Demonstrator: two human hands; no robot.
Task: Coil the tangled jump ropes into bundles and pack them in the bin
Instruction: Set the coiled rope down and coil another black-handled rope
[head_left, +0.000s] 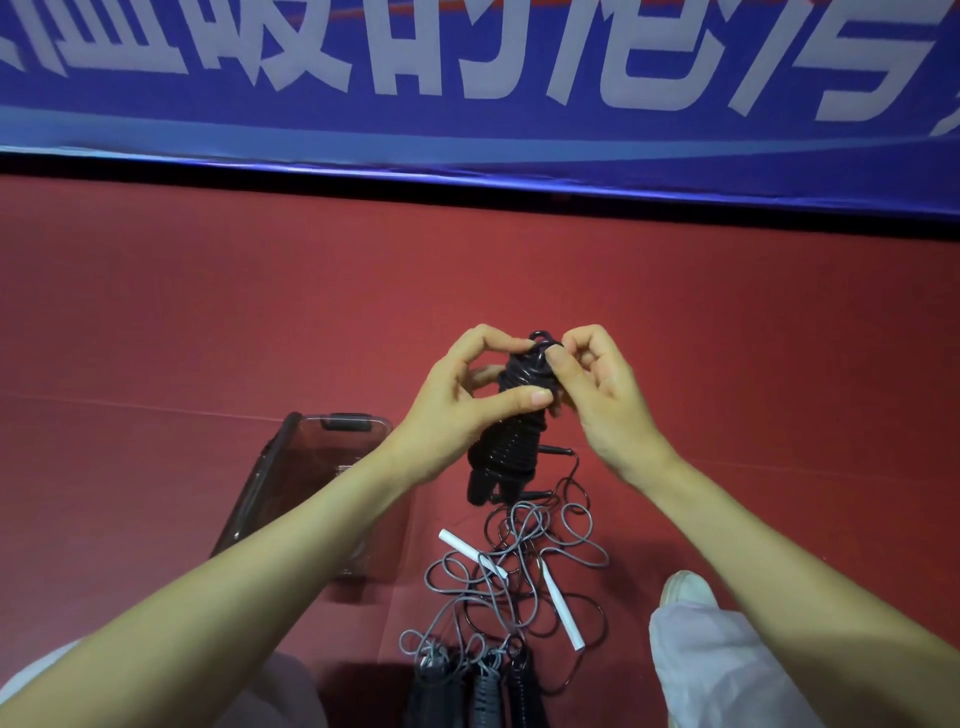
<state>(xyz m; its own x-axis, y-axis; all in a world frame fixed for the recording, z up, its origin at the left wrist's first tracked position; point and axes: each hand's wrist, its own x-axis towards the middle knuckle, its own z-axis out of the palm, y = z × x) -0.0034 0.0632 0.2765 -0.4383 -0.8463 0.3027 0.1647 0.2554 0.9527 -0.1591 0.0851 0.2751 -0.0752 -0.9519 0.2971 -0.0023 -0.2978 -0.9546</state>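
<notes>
Head view — one entry per item.

- Black bundle (511, 431): a jump rope wound tight, held up between both hands, above the floor. Winding looks done; the top end is being tucked or tied off, so this one is judged nearly finished, not yet packed.
- Left hand (467, 395): thumb and fingers curled round the upper part of the bundle.
- Right hand (597, 400): thumb and forefinger pinching the small loop at the bundle's top.
- Bin (275, 467): clear plastic, on the floor below and outside the left hand, partly under the left forearm. No rope made out inside.
- Tangle of ropes (519, 561): grey and black cord in loose loops, directly below the hands, with white handles (563, 608) lying in it — still to be sorted and coiled.
- Dark coils (478, 686): at the bottom edge, nearest the body; bundles or grips, cannot tell.
- Floor (208, 312): red, open beyond and to both sides of the hands.
- Limits: banner (467, 78) on the far side; shoe (685, 587) beside the tangle, under the right forearm. The path to the bin lies down and leftward, short, with the forearm's own reach the only crowding.
</notes>
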